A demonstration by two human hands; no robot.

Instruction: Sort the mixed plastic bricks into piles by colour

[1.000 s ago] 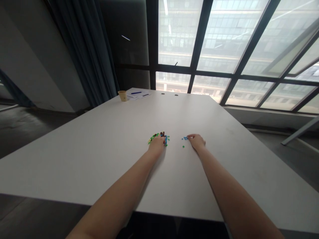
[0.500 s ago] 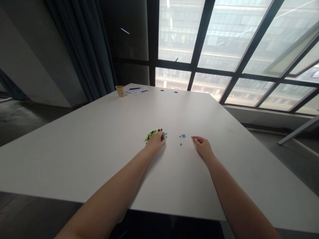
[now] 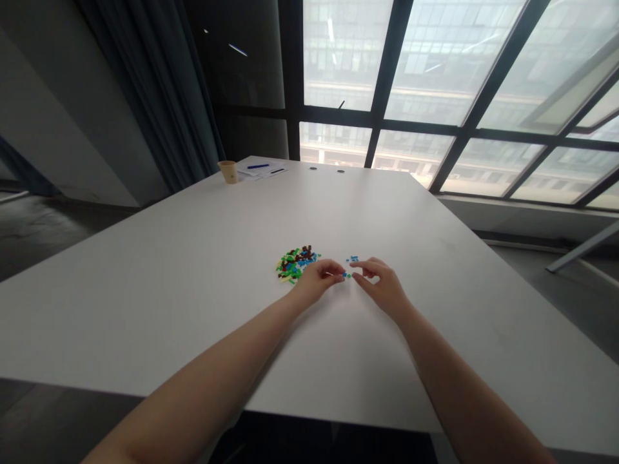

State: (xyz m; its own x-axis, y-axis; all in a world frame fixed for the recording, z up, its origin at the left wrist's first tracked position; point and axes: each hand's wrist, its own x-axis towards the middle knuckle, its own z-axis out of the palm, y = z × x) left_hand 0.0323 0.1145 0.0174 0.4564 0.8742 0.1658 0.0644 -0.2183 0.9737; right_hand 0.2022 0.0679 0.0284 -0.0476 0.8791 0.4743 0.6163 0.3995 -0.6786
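My left hand (image 3: 316,280) and right hand (image 3: 380,281) meet mid-bench (image 3: 193,309), both grips half-closed about a tiny blue brick (image 3: 346,274), hold unclear, just beside a heap of small coloured plastic bricks (image 3: 294,264) and a few loose blue bits (image 3: 353,258).

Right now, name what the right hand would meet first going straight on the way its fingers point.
The right hand would likely first meet the small blue and green pieces between its fingertips and the left hand. Depth is unclear here, so they may already touch.
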